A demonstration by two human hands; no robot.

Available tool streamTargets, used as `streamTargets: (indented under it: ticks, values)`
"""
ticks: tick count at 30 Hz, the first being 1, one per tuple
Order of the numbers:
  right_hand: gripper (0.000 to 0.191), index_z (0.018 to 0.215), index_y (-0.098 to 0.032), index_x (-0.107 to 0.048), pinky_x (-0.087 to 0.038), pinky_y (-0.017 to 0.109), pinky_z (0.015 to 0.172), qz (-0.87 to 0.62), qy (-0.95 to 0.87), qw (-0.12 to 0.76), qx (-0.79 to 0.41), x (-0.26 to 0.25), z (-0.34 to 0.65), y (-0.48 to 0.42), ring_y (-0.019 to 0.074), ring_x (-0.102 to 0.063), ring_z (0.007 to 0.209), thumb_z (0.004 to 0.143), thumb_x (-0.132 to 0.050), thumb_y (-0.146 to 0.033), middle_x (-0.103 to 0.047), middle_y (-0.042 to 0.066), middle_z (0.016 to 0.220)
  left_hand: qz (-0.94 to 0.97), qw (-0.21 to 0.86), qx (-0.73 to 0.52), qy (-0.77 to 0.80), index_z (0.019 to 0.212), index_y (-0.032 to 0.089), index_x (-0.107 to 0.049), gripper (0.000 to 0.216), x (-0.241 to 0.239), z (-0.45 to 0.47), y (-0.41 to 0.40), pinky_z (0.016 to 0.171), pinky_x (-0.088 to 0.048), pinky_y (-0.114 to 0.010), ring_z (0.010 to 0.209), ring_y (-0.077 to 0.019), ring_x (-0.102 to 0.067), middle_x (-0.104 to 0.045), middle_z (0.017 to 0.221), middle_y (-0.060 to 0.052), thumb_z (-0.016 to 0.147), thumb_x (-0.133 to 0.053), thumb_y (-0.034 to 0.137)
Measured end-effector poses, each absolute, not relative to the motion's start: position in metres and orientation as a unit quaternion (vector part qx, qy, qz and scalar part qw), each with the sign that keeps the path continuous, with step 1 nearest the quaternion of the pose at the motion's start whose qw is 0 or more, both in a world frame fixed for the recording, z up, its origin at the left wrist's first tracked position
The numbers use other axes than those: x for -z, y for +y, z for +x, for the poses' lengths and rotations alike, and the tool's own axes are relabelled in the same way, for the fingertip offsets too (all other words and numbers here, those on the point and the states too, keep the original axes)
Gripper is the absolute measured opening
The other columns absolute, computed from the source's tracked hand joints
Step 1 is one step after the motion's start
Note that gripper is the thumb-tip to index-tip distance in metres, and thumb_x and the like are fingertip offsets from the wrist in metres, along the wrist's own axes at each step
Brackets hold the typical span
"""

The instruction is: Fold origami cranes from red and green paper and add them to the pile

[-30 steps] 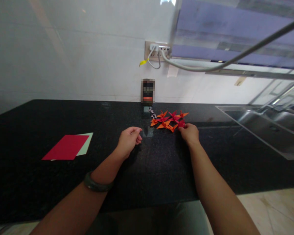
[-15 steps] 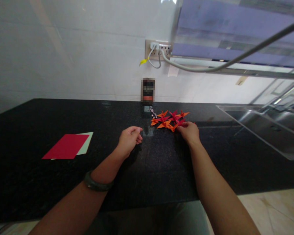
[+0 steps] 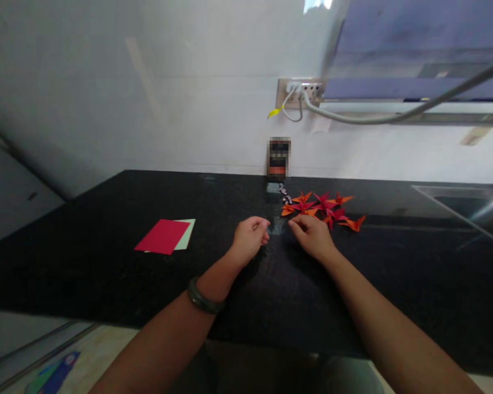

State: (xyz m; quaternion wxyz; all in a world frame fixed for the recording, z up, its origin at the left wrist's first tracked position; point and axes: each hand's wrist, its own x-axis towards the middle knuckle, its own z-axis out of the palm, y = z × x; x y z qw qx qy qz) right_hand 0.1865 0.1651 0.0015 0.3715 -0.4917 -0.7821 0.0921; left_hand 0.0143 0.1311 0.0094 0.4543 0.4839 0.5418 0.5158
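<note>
My left hand (image 3: pixel 250 238) rests on the black countertop (image 3: pixel 394 262) in a loose curl, with nothing visible in it; a dark bracelet circles that wrist. My right hand (image 3: pixel 313 236) lies close beside it, fingers reaching left and low over the counter, empty as far as I can see. Just behind the right hand is a cluster of several red and orange folded paper cranes (image 3: pixel 320 204). One orange crane (image 3: pixel 355 223) lies at the cluster's right edge. A red paper sheet (image 3: pixel 162 236) lies to the left, on top of a pale green sheet (image 3: pixel 187 239).
A small dark device (image 3: pixel 279 158) leans against the white wall behind the cranes. Above it a wall socket (image 3: pixel 299 90) has cables plugged in, one running right. A steel sink (image 3: pixel 476 208) sits at the far right. The counter's front edge is near my body.
My right hand has drawn back from the cranes and moved left, close to my left hand. The view has swung left, so everything sits further right in the picture.
</note>
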Motion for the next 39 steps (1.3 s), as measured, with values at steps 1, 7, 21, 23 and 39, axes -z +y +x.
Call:
streamTargets:
  ticks: [1, 7, 21, 23, 39]
  values:
    - [0.022, 0.072, -0.018, -0.063, -0.043, 0.025, 0.063, -0.479, -0.794, 0.358, -0.104, 0.0, 0.185, 0.165, 0.0153, -0.058, 0.064, 0.078, -0.046, -0.03, -0.064, 0.003, 0.069, 0.487, 0.45, -0.516, 0.542, 0.07, 0.014, -0.055, 0.012, -0.009, 0.015, 0.13, 0.041, -0.038, -0.016, 0.038, -0.0058, -0.046, -0.05, 0.045, 0.004, 0.076, -0.049, 0.022]
    - [0.026, 0.077, -0.018, -0.065, -0.043, 0.027, 0.063, -0.539, -0.745, 0.374, -0.123, 0.006, 0.196, 0.176, 0.0171, -0.06, 0.065, 0.076, -0.047, -0.036, -0.066, 0.004, 0.071, 0.565, 0.38, -0.439, 0.586, 0.072, 0.015, -0.057, 0.014, -0.014, 0.013, 0.13, 0.048, -0.044, -0.021, 0.046, -0.0096, -0.054, -0.058, 0.054, -0.001, 0.077, -0.048, 0.024]
    - [0.026, 0.069, -0.019, -0.061, -0.042, 0.027, 0.063, -0.522, -0.754, 0.362, -0.168, -0.001, 0.186, 0.169, 0.0172, -0.059, 0.062, 0.074, -0.045, -0.038, -0.063, 0.002, 0.064, 0.634, 0.088, 0.027, 0.767, 0.137, 0.007, -0.022, 0.089, -0.008, -0.186, 0.04, 0.103, -0.014, -0.045, 0.132, -0.0324, -0.011, -0.014, 0.143, -0.017, 0.072, -0.029, 0.068]
    - [0.026, 0.069, -0.019, -0.062, -0.042, 0.027, 0.063, -0.521, -0.755, 0.361, -0.17, -0.001, 0.186, 0.169, 0.0174, -0.059, 0.063, 0.073, -0.045, -0.038, -0.063, 0.002, 0.064, 0.652, 0.064, 0.032, 0.755, 0.137, 0.01, -0.019, 0.084, -0.001, -0.188, 0.012, 0.104, -0.015, -0.043, 0.132, -0.0297, -0.012, -0.014, 0.144, -0.014, 0.075, -0.026, 0.066]
    - [0.031, 0.066, -0.017, -0.061, -0.042, 0.029, 0.059, -0.503, -0.765, 0.356, -0.186, 0.001, 0.187, 0.165, 0.0185, -0.058, 0.058, 0.071, -0.046, -0.043, -0.061, 0.003, 0.059, 0.758, -0.019, -0.1, 0.644, 0.12, 0.021, -0.052, 0.04, 0.015, -0.188, -0.082, 0.096, -0.038, -0.038, 0.117, -0.0202, -0.046, -0.051, 0.126, -0.008, 0.083, -0.038, 0.019]
